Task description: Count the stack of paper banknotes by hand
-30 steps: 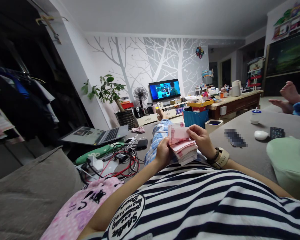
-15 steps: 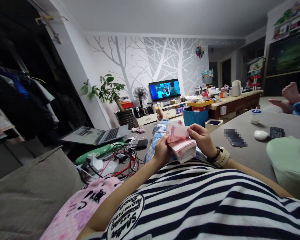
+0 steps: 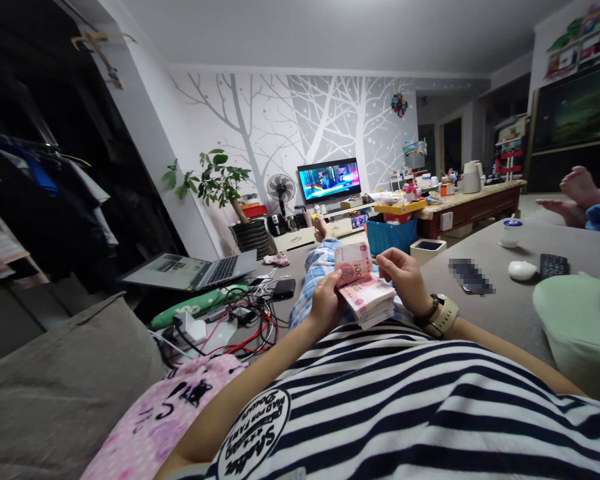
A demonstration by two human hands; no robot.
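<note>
A thick stack of red 100 banknotes [image 3: 367,300] rests above my lap. My left hand [image 3: 327,298] grips its left side, with the thumb on top. Some notes [image 3: 353,260] stand folded up away from the stack, held at their lower left by that thumb. Just right of these raised notes is my right hand [image 3: 403,275], its thumb and fingers drawn together in a pinch. No note shows between those fingertips. A dark bracelet and a pale watch [image 3: 445,315] sit on the right wrist.
On the left lie an open laptop [image 3: 195,270], tangled cables [image 3: 260,330] and a pink cloth [image 3: 175,407]. To the right are a phone [image 3: 470,276], a white mouse [image 3: 523,270] and a green padded item [image 3: 570,320]. Another person's feet [image 3: 580,187] show at far right.
The note that my right hand held at its corner has turned over to the left and now stands with the raised notes. The right fingers have let go of it.
</note>
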